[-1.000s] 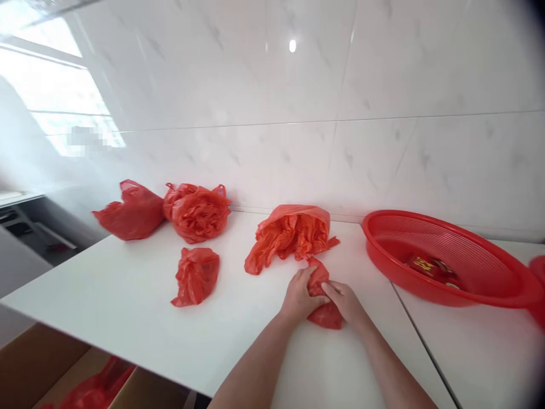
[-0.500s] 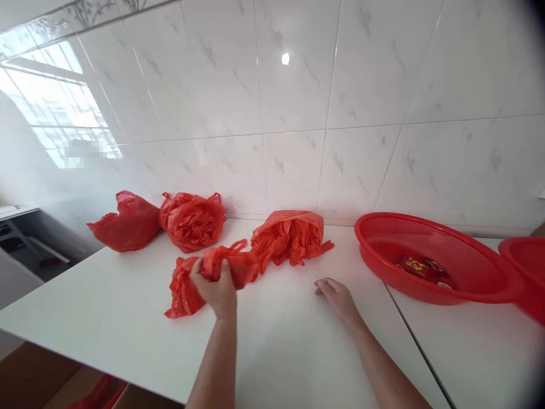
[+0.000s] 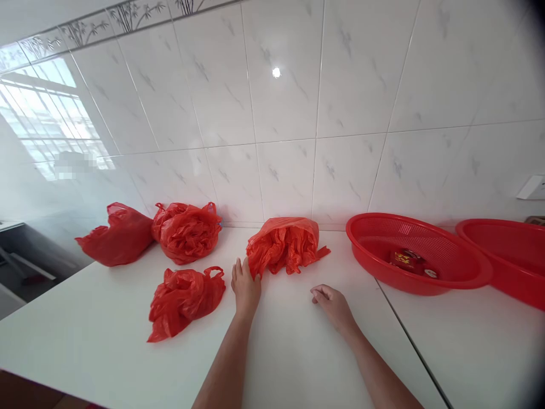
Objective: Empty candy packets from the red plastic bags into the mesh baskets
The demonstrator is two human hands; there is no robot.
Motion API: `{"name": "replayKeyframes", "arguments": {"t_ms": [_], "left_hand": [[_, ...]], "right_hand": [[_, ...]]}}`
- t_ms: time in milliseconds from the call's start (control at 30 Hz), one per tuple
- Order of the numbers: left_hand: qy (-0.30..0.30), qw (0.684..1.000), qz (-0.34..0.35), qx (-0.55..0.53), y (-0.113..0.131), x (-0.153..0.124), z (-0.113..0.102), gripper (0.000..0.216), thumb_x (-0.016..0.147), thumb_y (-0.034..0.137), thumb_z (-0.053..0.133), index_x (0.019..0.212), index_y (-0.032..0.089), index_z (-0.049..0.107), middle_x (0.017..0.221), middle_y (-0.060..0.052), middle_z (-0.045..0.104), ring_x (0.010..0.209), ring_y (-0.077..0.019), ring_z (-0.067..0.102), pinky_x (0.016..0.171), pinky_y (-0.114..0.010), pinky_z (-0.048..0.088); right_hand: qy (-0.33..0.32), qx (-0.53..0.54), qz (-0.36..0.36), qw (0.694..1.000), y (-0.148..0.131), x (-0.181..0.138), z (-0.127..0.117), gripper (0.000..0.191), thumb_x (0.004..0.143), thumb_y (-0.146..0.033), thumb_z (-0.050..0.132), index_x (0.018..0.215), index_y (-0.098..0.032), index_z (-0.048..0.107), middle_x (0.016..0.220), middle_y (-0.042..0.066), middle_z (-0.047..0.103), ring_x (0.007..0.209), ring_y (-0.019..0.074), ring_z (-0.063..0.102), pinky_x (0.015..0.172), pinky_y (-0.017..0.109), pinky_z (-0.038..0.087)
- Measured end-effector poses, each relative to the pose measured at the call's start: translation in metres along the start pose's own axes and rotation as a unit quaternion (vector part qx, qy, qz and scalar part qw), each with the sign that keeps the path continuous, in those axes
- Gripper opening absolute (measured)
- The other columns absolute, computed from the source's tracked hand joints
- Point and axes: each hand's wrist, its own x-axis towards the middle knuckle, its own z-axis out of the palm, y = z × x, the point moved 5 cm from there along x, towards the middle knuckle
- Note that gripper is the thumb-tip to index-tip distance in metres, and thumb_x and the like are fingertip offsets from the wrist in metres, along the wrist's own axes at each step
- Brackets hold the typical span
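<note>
My left hand (image 3: 247, 288) is at the left edge of a loose pile of crumpled red plastic bags (image 3: 283, 244), its thumb and fingers closed on a corner of one bag. Left of that hand lies a separate crumpled red plastic bag (image 3: 185, 301), one handle loop sticking up; nothing touches it. My right hand (image 3: 334, 309) rests over the white table in front of the pile, fingers curled together, with nothing visible in them.
A bulging red bag (image 3: 123, 236) and a bundled red bag (image 3: 187, 233) sit at the back left by the tiled wall. To the right stand a red colander (image 3: 357, 247) holding small red packets and another red basin (image 3: 511, 261). A seam (image 3: 409, 335) crosses the white table (image 3: 106, 352).
My left hand has let go of the crumpled bag, now lying at the left, and moved right to the pile. My right hand has barely moved. The view has shifted slightly.
</note>
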Motion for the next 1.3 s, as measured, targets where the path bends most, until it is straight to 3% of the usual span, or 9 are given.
{"name": "replayKeyframes", "arguments": {"t_ms": [100,167,333,400,500,633,900,1100,1300], "left_hand": [[-0.043,0.994,-0.090,-0.040,-0.017,-0.001,0.009,0.041,0.078,0.019,0.052,0.119,0.022,0.051,0.109,-0.010,0.063,0.107,-0.0280,0.055,0.092,-0.045,0.039],[-0.032,0.989,-0.097,-0.103,-0.020,-0.003,0.004,0.022,0.082,0.026,0.049,0.102,0.023,0.056,0.091,-0.005,0.065,0.088,-0.0229,0.060,0.081,-0.038,0.044],[0.095,0.979,0.059,-0.170,0.009,-0.019,-0.017,0.008,0.083,0.018,0.044,0.085,0.021,0.051,0.085,-0.003,0.056,0.080,-0.0172,0.055,0.071,-0.030,0.046],[0.054,0.969,0.170,-0.171,0.033,-0.032,-0.010,0.011,0.082,0.013,0.045,0.086,0.020,0.052,0.092,-0.005,0.056,0.086,-0.0175,0.054,0.076,-0.032,0.047],[-0.079,0.939,0.297,-0.152,0.066,-0.057,0.013,0.014,0.080,0.010,0.048,0.085,0.020,0.056,0.109,-0.008,0.054,0.098,-0.0195,0.053,0.083,-0.035,0.047],[-0.213,0.900,0.354,-0.138,0.085,-0.082,0.038,0.020,0.079,0.013,0.054,0.096,0.022,0.060,0.114,-0.009,0.053,0.101,-0.0210,0.054,0.088,-0.040,0.048],[-0.234,0.945,0.224,-0.041,0.058,-0.065,0.054,0.074,0.070,0.037,0.068,0.135,0.026,0.036,0.147,-0.010,0.028,0.124,-0.0312,0.043,0.096,-0.047,0.044],[-0.169,0.971,0.158,0.066,0.042,-0.039,0.054,0.059,0.077,0.029,0.059,0.133,0.025,0.040,0.144,-0.011,0.033,0.114,-0.0284,0.050,0.089,-0.039,0.045],[-0.138,0.979,0.093,0.116,0.023,-0.015,0.054,0.034,0.079,0.026,0.053,0.112,0.021,0.054,0.135,-0.011,0.044,0.107,-0.0264,0.053,0.083,-0.038,0.043]], "right_hand": [[-0.005,0.000,-0.008,1.000,0.000,0.001,0.002,0.027,0.080,-0.042,0.047,0.083,-0.023,0.065,0.074,0.000,0.067,0.069,0.0188,0.056,0.062,0.028,0.038],[-0.001,-0.001,-0.007,1.000,0.001,0.002,0.002,0.026,0.080,-0.042,0.047,0.084,-0.023,0.065,0.073,0.000,0.067,0.069,0.0186,0.056,0.062,0.028,0.038],[-0.006,0.030,-0.012,0.999,-0.002,0.001,0.003,0.027,0.080,-0.044,0.050,0.082,-0.022,0.065,0.072,0.001,0.065,0.068,0.0181,0.056,0.063,0.029,0.038],[-0.028,0.074,-0.028,0.996,-0.006,-0.002,0.007,0.031,0.081,-0.048,0.051,0.079,-0.020,0.064,0.068,0.002,0.063,0.067,0.0179,0.056,0.064,0.029,0.039],[-0.051,0.162,-0.042,0.985,-0.012,-0.009,0.015,0.036,0.082,-0.053,0.050,0.088,-0.020,0.063,0.068,0.002,0.062,0.068,0.0181,0.057,0.064,0.030,0.042],[-0.003,0.243,-0.029,0.970,-0.011,-0.010,0.021,0.054,0.076,-0.047,0.061,0.123,-0.025,0.046,0.085,0.002,0.065,0.079,0.0204,0.061,0.065,0.030,0.046],[-0.011,0.274,0.017,0.962,-0.006,-0.003,0.019,0.013,0.073,-0.034,0.056,0.075,-0.021,0.056,0.064,-0.003,0.054,0.055,0.0126,0.049,0.049,0.025,0.038],[0.019,0.320,0.029,0.947,0.001,-0.003,0.004,0.009,0.069,-0.026,0.055,0.063,-0.020,0.051,0.056,-0.004,0.052,0.054,0.0114,0.045,0.054,0.025,0.037],[0.074,0.444,0.025,0.893,0.005,-0.002,-0.023,0.007,0.062,-0.022,0.060,0.061,-0.021,0.053,0.078,0.001,0.063,0.087,0.0191,0.058,0.074,0.030,0.045]]}}
